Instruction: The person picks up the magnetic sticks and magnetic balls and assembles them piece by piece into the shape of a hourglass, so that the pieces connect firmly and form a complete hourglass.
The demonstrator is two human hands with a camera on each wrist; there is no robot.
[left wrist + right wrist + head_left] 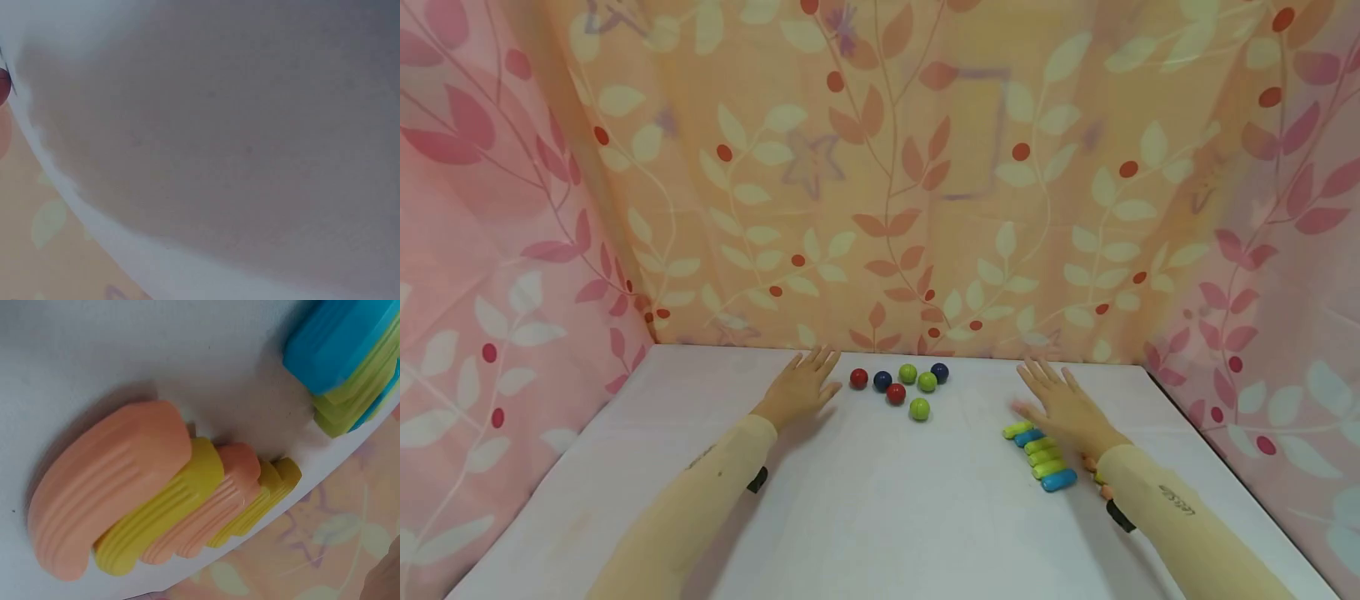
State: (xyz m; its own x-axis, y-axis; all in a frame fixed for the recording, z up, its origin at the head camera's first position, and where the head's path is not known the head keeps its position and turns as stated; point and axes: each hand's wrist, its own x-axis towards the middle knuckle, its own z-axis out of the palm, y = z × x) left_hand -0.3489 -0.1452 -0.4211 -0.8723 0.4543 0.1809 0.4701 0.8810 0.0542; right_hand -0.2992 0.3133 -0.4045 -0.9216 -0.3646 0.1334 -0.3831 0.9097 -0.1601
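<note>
Both grips are released: the left hand and right hand have extended fingers, holding nothing. Near the right are lined-up lime pieces and blue pieces; beside these, ridged, curved orange pieces and yellow pieces. Near the left, red balls, dark blue balls and green balls lie on the white table. Floral cloth hangs behind.
</note>
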